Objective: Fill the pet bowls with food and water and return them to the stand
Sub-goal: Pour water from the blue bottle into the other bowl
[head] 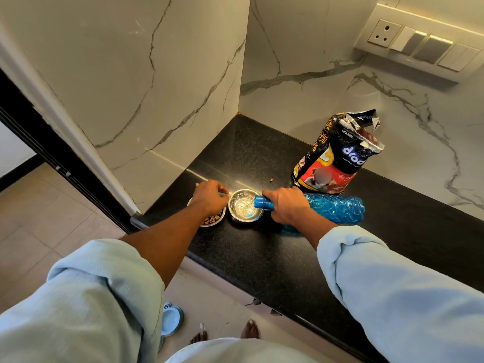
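Two steel bowls stand on the black counter (262, 258) near its left end. The left bowl (213, 221) holds brown kibble and is partly covered by my left hand (209, 196), whose fingers are curled at the rim between the two bowls. My right hand (286, 205) grips the neck of a blue plastic bottle (337, 208) tipped on its side, its mouth over the right bowl (245, 205). Water streams into that bowl. The light blue bowl stand (171, 319) sits on the floor below the counter.
An open black and red pet food bag (337, 158) stands upright just behind the bottle. One loose kibble (271, 180) lies on the counter. Marble walls close the counter's left and back sides. My bare feet (250, 330) are on the tiled floor.
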Motion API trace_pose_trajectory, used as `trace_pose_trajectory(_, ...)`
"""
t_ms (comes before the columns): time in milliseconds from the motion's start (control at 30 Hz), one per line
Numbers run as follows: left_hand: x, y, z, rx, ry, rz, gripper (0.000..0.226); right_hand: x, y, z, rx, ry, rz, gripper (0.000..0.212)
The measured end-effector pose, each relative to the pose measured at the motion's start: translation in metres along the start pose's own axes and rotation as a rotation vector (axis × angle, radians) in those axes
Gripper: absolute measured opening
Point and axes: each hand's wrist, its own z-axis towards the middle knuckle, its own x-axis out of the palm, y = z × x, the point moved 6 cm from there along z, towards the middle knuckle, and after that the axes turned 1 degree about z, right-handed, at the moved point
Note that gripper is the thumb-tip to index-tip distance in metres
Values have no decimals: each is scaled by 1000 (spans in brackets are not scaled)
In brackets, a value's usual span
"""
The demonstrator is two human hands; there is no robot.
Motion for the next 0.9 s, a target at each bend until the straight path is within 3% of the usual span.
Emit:
trace_pose_trajectory(300, -2, -9, 0, -7, -22, 4, 23, -17, 1, 0, 37, -131, 174, 47)
trace_pose_trajectory(433, -4, -17, 0, 2, -33, -9, 21, -40, -11, -2, 127, -231, 397, 53)
trace_pose_trajectory(900, -1, -92, 12, 216, -53, -79, 17, -82, -109, -70, 368, -572, 1179, 25)
